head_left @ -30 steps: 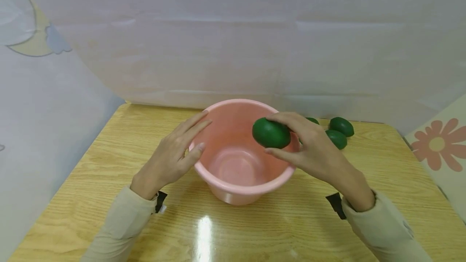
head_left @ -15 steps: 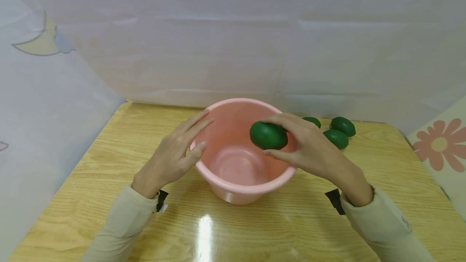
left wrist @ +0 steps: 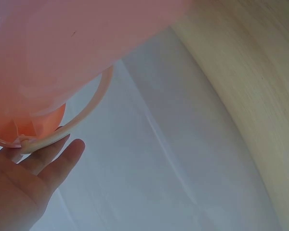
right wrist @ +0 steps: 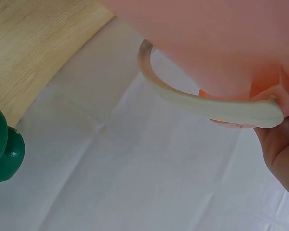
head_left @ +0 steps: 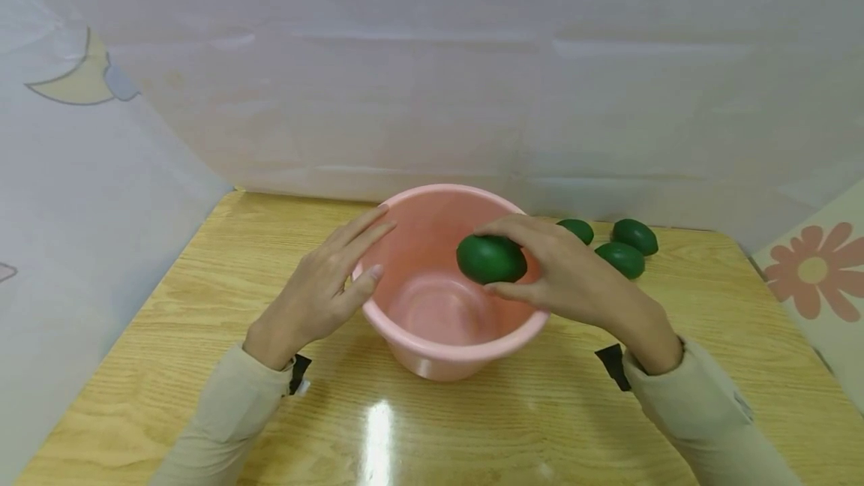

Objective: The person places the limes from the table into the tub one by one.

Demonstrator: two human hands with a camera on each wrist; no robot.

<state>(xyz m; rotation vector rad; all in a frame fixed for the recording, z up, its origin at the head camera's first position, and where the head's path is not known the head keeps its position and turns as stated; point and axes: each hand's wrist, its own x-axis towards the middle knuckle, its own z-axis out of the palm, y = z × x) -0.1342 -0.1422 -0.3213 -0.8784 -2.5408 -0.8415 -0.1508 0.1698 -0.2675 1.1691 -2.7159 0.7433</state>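
A deep pink plastic bucket [head_left: 442, 351] stands on the wooden table, its bail handle [left wrist: 86, 113] hanging down outside. My right hand [head_left: 574, 272] grips a dark green, smooth oval fruit [head_left: 490, 259] between thumb and fingers, inside the bucket's mouth on the right side. Only the bucket's bottom shows below the fruit, with nothing on it. At the left rim my left hand [head_left: 317, 291] rests with fingers and thumb extended. In the right wrist view, the bucket wall hides the held fruit and most of the right hand [right wrist: 284, 149].
Several more green fruits [head_left: 619, 259] lie on the table [head_left: 236, 276] behind and right of the bucket, close to the back edge. A pale sheet [head_left: 432, 96] with printed shapes rises behind the table.
My right hand has carried the green fruit a little to the left and lower into the bucket's mouth. The left hand stays at the rim.
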